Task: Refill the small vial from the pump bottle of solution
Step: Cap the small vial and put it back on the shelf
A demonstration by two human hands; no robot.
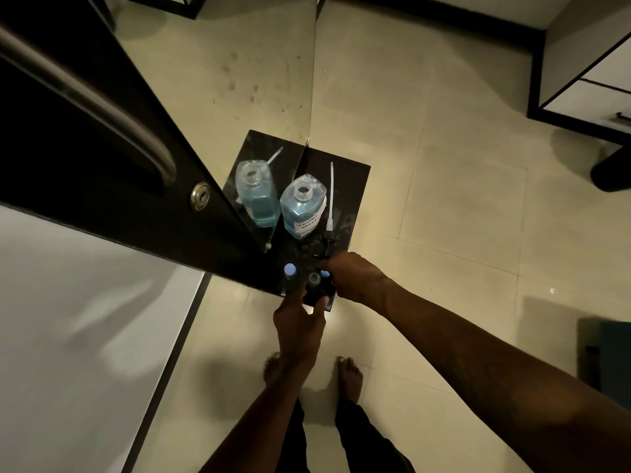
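On a small black shelf [355, 186] stands the clear bottle of blue solution [302, 206], its neck open. The pump [328, 233] lies beside it on the right, with its white tube pointing away and its black head toward me. My left hand [300, 322] grips a small open vial [314, 278] at the shelf's near edge, thumb and finger on either side. My right hand [353, 278] is closed on a small blue cap [325, 274] just right of the vial, its fingertips close to the pump head. A second vial with a blue cap [289, 269] stands to the left.
A mirror [218, 80] on the left of the shelf reflects the bottle. A dark door with a handle and a lock [199, 196] leans in from the left. Below are a tiled floor [444, 216] and my bare feet [348, 377]. Cabinets stand at the far right.
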